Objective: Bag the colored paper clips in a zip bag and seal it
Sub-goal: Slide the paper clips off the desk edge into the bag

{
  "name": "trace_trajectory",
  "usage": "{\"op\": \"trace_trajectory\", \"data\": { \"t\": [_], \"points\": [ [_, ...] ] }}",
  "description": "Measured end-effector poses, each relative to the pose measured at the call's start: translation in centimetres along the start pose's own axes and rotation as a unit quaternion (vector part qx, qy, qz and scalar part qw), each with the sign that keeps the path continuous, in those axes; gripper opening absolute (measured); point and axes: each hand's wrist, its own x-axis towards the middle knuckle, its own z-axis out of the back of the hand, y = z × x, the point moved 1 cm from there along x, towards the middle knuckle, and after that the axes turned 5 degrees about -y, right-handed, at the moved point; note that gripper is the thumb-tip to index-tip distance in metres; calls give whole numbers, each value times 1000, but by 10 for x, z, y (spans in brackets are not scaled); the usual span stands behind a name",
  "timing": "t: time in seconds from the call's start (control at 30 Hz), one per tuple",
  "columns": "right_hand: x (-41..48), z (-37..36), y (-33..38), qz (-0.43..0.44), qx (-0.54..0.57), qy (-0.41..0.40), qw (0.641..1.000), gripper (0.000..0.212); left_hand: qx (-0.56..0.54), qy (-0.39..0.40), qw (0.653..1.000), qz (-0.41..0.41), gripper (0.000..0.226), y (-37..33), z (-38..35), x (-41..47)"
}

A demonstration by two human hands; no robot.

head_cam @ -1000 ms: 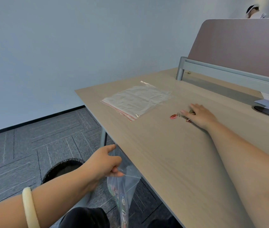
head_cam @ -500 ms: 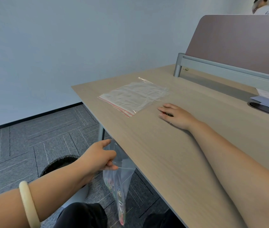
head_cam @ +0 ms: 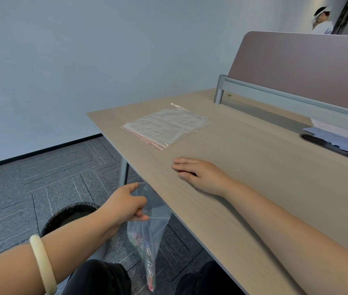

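My left hand (head_cam: 126, 204) pinches the rim of a clear zip bag (head_cam: 147, 241) that hangs just below the desk's near edge, its mouth gaping toward the edge. Several colored paper clips (head_cam: 145, 252) lie in the bag's lower part. My right hand (head_cam: 200, 174) rests palm down on the wooden desk (head_cam: 254, 199), fingers flat and pointing left toward the edge. A bit of red shows under its fingers, so clips seem covered by the palm; the rest is hidden.
A stack of spare zip bags (head_cam: 166, 126) with red seal lines lies flat further back on the desk. A black waste bin (head_cam: 68, 216) stands on the carpet below left. Papers (head_cam: 337, 135) lie at the right by the divider panel (head_cam: 307, 69). A person (head_cam: 322, 22) is behind it.
My right hand has slid across the desk toward the near edge, covering the clips that lay visible beside its fingers a second ago. My left hand keeps the bag at the edge.
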Motion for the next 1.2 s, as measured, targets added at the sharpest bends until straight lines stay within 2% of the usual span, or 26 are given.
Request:
{"op": "trace_trajectory", "data": {
  "t": [0.23, 0.33, 0.4, 0.5, 0.57, 0.83, 1.03, 1.1, 1.2],
  "points": [
    [-19, -3, 26, 15, 38, 9, 999, 33, -10, 12, 1000, 11, 71, 8, -6, -7],
    [-24, 0, 33, -38, 139, 7, 989, 34, -18, 17, 1000, 10, 70, 9, -9, -9],
    [-28, 9, 35, -72, 199, -15, 977, 43, -22, 20, 1000, 8, 70, 9, -10, -10],
    [-35, 21, 29, -80, 113, -6, 990, 69, -24, 23, 999, 1, 70, 8, -11, -12],
    [-38, 20, 26, -81, 61, 9, 995, 76, -25, 28, 999, -1, 70, 7, -12, -13],
    [-30, 4, 39, -71, 144, -22, 987, 49, -27, 25, 999, -2, 69, 5, -12, -12],
    [-29, 1, 49, -40, 155, -8, 987, 46, -28, 22, 999, -6, 67, 2, -13, -10],
    [-28, 10, 46, -22, 114, -13, 993, 49, -26, 22, 999, -5, 68, 3, -13, -10],
    [-31, 26, 37, -21, -5, -17, 1000, 49, -27, 25, 999, -4, 70, 4, -11, -10]
  ]
}}
